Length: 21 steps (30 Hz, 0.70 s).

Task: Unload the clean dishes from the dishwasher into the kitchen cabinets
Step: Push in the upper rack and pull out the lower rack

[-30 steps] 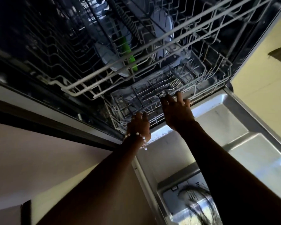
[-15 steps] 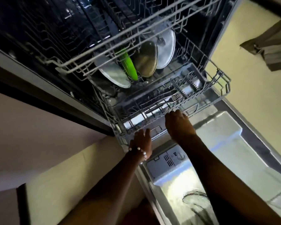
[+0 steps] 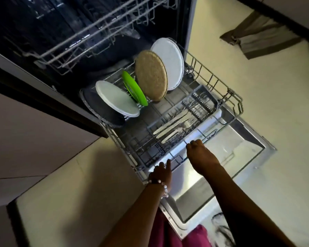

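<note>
The dishwasher's lower rack (image 3: 237, 100) is pulled out over the open door (image 3: 221, 157). In it stand a white plate (image 3: 169, 63), a tan woven round mat (image 3: 151, 73), a green plate (image 3: 134, 88), a second white plate (image 3: 116, 98) and a dark pan (image 3: 100, 111). Forks and knives (image 3: 175, 125) lie in the cutlery basket near the rack's front. My right hand (image 3: 200, 154) grips the rack's front wire, fingers curled over it. At the rack's front left corner is my left hand (image 3: 161, 173), with a bead bracelet at its wrist and its fingers on the wire.
The upper rack (image 3: 96, 32) sits inside the dark tub above. A cabinet front (image 3: 34, 139) is on the left, pale floor (image 3: 257, 77) on the right with a grey cloth (image 3: 260, 36) lying on it. Pink clothing (image 3: 168, 232) shows at the bottom edge.
The lower rack has slid out of the tub toward me with both hands on its front edge. The plates and cutlery basket are now out in the light.
</note>
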### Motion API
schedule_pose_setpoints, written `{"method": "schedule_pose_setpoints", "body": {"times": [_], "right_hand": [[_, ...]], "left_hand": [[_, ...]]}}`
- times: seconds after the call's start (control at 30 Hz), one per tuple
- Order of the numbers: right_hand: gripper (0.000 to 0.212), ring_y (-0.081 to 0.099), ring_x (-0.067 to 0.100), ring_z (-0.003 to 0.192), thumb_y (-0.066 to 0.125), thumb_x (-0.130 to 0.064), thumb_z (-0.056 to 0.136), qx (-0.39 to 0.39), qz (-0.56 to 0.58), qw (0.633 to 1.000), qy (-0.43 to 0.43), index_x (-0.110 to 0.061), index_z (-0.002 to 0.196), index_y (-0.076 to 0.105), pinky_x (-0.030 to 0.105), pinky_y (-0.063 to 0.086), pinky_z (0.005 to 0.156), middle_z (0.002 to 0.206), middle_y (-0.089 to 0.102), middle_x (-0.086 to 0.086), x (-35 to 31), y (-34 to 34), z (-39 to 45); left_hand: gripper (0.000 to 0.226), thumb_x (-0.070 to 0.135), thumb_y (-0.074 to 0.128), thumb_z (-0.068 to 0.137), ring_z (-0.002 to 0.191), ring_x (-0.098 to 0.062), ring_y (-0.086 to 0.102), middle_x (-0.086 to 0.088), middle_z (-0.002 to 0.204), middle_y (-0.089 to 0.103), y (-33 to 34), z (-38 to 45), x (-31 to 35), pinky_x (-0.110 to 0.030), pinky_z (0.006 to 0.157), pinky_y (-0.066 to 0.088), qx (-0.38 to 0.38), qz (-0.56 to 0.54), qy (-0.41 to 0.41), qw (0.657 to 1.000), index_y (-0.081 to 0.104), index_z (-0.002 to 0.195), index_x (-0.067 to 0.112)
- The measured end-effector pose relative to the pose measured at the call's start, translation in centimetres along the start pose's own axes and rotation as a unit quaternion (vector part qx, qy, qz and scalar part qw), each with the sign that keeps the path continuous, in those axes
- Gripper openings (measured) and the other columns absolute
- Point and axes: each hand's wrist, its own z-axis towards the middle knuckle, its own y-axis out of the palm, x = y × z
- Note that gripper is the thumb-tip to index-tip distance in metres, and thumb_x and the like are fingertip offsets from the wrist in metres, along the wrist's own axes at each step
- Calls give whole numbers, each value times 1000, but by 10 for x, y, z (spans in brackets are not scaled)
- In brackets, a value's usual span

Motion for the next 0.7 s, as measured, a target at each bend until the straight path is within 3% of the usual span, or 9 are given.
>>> {"method": "schedule_pose_setpoints", "body": {"times": [0.27,0.53,0.7], "right_hand": [[41,32,36,131,42,4,92,-50,-11,998,25,7,133,38,40,31,108,133,42,23,26,26,-67],[42,30,33,133,44,1,93,-32,-14,999,18,4,134,39,39,29,112,136,42,20,39,39,-91],[57,9,35,146,46,2,93,-29,-26,999,21,3,145,23,44,17,120,154,21,21,36,44,-98]], "left_hand": [[75,17,50,94,141,-36,25,-19,153,21,35,-29,46,-45,113,32,-51,41,32,997,1,151,13],[78,16,50,94,140,-37,26,-21,152,20,50,-44,65,-43,113,32,-49,49,25,997,-3,151,9],[74,13,50,94,136,-35,35,-19,149,30,42,-50,62,-41,109,37,-49,34,34,998,3,151,10]]}}
